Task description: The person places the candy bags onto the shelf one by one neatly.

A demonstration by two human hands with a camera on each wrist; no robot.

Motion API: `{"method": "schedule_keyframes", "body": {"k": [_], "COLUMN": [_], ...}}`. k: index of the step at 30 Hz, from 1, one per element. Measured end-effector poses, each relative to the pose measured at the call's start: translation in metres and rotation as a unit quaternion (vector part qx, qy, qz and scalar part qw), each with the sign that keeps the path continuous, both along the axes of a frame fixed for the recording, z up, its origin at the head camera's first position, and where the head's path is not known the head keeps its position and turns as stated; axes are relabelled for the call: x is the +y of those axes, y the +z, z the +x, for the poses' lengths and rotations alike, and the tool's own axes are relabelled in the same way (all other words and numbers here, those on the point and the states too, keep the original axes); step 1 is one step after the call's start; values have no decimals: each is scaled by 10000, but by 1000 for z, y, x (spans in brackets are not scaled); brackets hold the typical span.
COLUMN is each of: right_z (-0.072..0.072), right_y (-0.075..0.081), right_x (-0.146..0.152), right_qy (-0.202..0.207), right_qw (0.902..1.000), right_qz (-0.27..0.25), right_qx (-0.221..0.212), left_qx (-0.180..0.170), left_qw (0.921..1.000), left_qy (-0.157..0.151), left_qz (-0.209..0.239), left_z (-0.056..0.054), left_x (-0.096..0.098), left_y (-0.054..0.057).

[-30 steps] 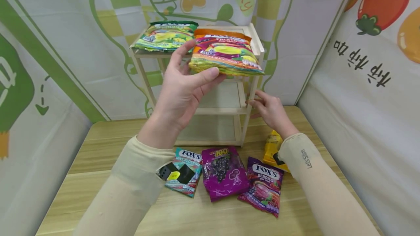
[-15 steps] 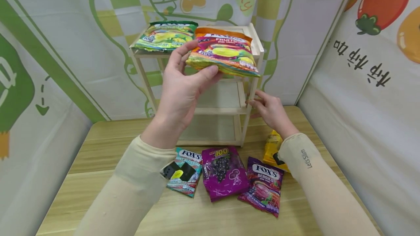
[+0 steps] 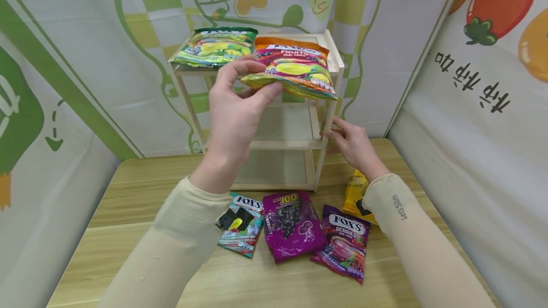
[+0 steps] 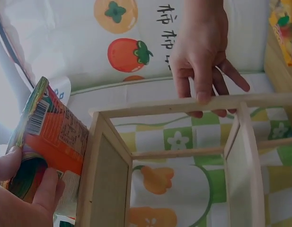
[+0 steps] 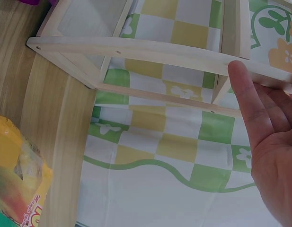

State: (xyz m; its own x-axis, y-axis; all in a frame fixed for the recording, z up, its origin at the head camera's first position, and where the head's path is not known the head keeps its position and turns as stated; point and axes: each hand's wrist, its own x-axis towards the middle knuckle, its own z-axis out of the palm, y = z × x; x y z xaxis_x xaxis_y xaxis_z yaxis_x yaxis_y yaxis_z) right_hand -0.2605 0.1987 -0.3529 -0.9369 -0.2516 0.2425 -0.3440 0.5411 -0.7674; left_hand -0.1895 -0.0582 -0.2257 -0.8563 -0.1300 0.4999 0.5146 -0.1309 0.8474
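Note:
My left hand (image 3: pixel 233 110) pinches the near left corner of an orange Fox's fruits candy bag (image 3: pixel 295 65), thumb on one side and fingers on the other. The bag lies over the right part of the top of a small wooden shelf rack (image 3: pixel 282 145), its front edge jutting past the rim. In the left wrist view, the bag's orange back (image 4: pixel 60 137) sits against the rack's top board. My right hand (image 3: pixel 355 144) holds the rack's right upright, its thumb on the wood in the left wrist view. A green Fox's candy bag (image 3: pixel 218 47) lies on the top left.
On the wooden table (image 3: pixel 141 203) before the rack lie a teal Fox's mint bag (image 3: pixel 246 239), a purple grape candy bag (image 3: pixel 293 225) and a purple Fox's berries bag (image 3: pixel 344 241). A yellow candy bag (image 3: pixel 354 191) is partly hidden by my right forearm. Printed cloth walls stand behind and beside.
My left hand has shifted slightly left and its hold has moved toward the bag's near left corner. The bag has come slightly left and nearer. My right hand stays on the upright.

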Motion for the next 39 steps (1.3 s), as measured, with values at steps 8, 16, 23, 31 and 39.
{"method": "schedule_keyframes", "body": {"k": [8,16,23,31,39], "right_z": [1,0,0,0,0], "right_y": [0,-1,0,0,0], "right_x": [0,0,-1,-1,-1], "right_qy": [-10,1,-12,-6,-9], "right_qw": [10000,10000,10000,10000,10000], "right_qz": [-3,7,9,4,-40], "right_qx": [0,5,-27,-2,-25], "left_qx": [983,1501,2080,2503,2884], "left_qw": [9895,9561,9340,9111,8931], "left_qy": [546,1590,1846,1993,2022], "left_qz": [-911,-1951,-2241,-2599,-2798], "left_z": [-3,-6,-11,-16,-17], "left_x": [0,0,-1,-2,0], "left_y": [-5,-7,-10,-12,-12]}}
